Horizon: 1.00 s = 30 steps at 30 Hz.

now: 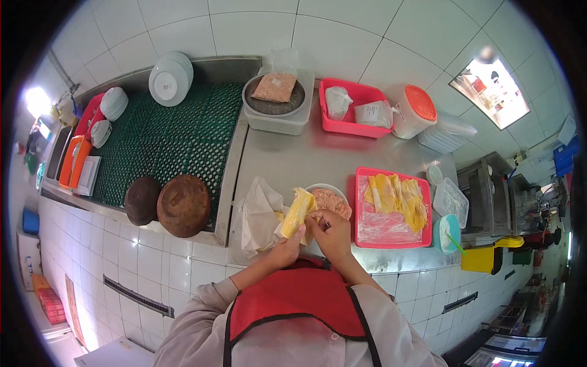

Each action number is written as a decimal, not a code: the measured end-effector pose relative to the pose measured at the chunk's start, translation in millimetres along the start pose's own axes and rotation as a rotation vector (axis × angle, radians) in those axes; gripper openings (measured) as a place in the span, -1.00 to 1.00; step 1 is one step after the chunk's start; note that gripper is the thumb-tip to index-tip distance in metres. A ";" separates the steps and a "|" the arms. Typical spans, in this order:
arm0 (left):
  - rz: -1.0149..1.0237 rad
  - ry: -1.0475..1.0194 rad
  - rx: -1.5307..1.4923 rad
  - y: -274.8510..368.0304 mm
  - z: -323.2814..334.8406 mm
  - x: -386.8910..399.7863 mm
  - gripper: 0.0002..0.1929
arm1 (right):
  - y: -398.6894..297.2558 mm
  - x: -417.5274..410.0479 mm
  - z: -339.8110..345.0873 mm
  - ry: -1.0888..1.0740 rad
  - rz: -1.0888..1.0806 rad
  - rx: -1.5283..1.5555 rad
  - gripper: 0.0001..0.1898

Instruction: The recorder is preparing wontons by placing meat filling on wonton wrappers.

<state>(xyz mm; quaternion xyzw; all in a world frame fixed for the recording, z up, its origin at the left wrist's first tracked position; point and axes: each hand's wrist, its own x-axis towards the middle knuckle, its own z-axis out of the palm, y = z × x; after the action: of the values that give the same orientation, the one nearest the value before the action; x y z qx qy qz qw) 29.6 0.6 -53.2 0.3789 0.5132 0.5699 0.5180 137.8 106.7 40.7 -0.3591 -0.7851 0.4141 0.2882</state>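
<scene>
My left hand holds a folded stack of yellow dough wrappers, dusted with white flour. At the stack's right edge, the fingertips of my right hand pinch the dough. Just behind my right hand stands a white bowl of pink minced meat, its near side hidden by hand and dough. Crumpled pale paper lies left of the stack, with some yellow dough showing beside it. To the right, a pink tray holds filled, folded yellow wrappers on a floury base.
A teal tub of white powder with a green-handled utensil and a clear container stand at the right. Behind are a pink bin of bags and a lidded bucket. Two dark round woks or lids rest on the left drainer's edge.
</scene>
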 end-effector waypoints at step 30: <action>-0.109 0.035 -0.811 22.0 6.7 1.0 -0.58 | -9.6 -2.1 -10.9 -0.052 -0.108 -0.013 -0.87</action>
<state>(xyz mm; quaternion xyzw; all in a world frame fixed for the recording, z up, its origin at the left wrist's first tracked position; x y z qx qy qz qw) 31.5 4.3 -30.5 0.1066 0.2750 0.7042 0.6458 144.1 106.0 53.9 -0.3074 -0.8132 0.4020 0.2874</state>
